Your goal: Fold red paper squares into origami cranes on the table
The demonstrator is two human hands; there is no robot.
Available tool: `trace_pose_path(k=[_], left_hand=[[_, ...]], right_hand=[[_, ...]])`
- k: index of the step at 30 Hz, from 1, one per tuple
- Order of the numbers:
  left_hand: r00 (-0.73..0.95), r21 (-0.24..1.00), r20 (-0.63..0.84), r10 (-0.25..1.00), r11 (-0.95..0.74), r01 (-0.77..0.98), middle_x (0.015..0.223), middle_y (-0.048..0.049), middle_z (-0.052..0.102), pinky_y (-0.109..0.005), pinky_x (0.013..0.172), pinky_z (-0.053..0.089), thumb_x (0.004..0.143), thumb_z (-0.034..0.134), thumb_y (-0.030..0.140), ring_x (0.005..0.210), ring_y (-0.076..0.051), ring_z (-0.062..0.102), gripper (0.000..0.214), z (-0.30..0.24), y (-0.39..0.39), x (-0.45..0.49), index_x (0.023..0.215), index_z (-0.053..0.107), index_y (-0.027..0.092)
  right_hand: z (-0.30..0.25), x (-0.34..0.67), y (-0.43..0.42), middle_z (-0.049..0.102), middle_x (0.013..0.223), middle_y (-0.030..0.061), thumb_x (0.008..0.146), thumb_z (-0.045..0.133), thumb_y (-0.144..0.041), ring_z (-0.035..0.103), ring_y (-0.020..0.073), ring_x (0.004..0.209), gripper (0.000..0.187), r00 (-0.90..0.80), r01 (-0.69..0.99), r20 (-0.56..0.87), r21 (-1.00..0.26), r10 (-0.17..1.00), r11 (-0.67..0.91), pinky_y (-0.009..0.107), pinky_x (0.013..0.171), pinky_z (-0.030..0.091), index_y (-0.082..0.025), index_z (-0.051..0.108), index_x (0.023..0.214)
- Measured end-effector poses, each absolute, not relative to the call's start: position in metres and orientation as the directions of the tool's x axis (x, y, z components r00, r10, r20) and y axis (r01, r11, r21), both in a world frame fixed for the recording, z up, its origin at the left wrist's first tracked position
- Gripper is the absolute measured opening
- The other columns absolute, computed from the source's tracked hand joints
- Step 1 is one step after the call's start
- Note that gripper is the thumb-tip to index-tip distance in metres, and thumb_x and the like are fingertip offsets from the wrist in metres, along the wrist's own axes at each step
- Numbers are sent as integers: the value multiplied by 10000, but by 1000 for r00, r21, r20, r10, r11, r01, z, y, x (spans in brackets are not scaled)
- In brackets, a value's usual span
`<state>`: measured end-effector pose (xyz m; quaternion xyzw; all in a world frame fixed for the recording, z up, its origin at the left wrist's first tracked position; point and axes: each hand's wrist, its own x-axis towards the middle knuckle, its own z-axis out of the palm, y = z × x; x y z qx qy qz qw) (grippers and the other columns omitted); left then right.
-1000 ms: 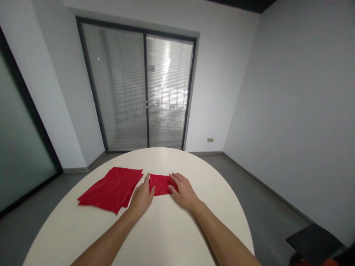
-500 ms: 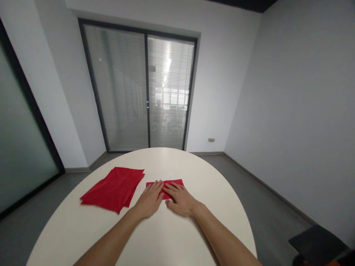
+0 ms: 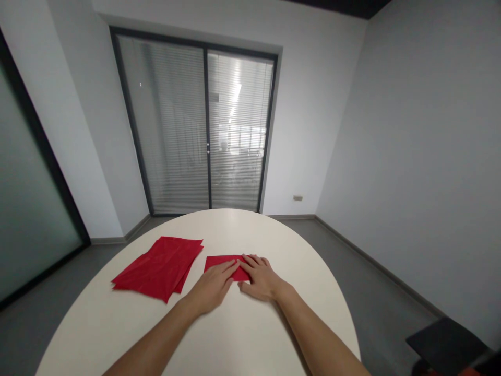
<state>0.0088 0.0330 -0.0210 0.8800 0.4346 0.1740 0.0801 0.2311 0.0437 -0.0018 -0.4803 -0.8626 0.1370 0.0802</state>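
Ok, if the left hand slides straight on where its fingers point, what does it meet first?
Most likely the right hand: the left hand rests on the folded red sheet, fingers aimed forward-right at the right hand's fingers close by.

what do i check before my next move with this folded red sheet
1. The left hand lies flat on the sheet: ok.
2. The right hand lies flat on the sheet: ok.
3. The sheet lies flat on the table: ok.
4. The sheet is apart from the stack: ok, a gap shows.
5. The near edges of the sheet line up: cannot tell, the hands cover them.
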Motion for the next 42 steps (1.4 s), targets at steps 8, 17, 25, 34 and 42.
trace_pose_path(k=[8, 17, 25, 34, 42], left_hand=[[518, 380, 274, 810, -586, 715, 1455, -82, 531, -491, 1144, 355, 943, 510, 320, 1344, -281, 474, 373, -22, 34, 13, 1286, 639, 254], [497, 385, 418, 760, -644, 661, 1175, -58, 709, -387, 1015, 486, 896, 599, 228, 1134, -231, 622, 200, -22, 34, 18, 1041, 735, 230], [534, 231, 379, 756, -636, 736, 1080, -33, 741, -339, 881, 529, 926, 547, 170, 989, -209, 681, 195, -12, 33, 23, 1004, 718, 221], [537, 226, 370, 758, -635, 739, 1069, -30, 738, -314, 870, 517, 932, 576, 247, 978, -206, 683, 163, -11, 33, 23, 1000, 722, 219], [515, 200, 314, 797, -586, 785, 982, -41, 731, -286, 779, 503, 965, 489, 199, 912, -202, 691, 203, -7, 32, 25, 970, 692, 197]], right_hand=[[2, 257, 51, 421, 1527, 128, 822, 589, -616, 382, 346, 1372, 751, -573, 749, 127, -320, 810, 580, 519, 1125, 237, -244, 460, 1462], [5, 257, 53, 662, 1273, 124, 883, 611, -458, 583, 288, 1186, 449, -596, 669, 300, -328, 745, 667, 411, 1046, 389, -191, 664, 1240], [6, 260, 54, 668, 1260, 137, 839, 672, -462, 590, 305, 1185, 463, -620, 639, 299, -344, 725, 688, 421, 1028, 425, -194, 687, 1217], [1, 261, 57, 673, 1247, 110, 848, 666, -364, 606, 266, 1155, 357, -583, 632, 316, -403, 748, 662, 389, 1023, 443, -206, 700, 1166], [3, 263, 55, 656, 1265, 113, 785, 727, -384, 603, 279, 1154, 369, -593, 628, 295, -414, 749, 659, 394, 1024, 446, -213, 717, 1111]])
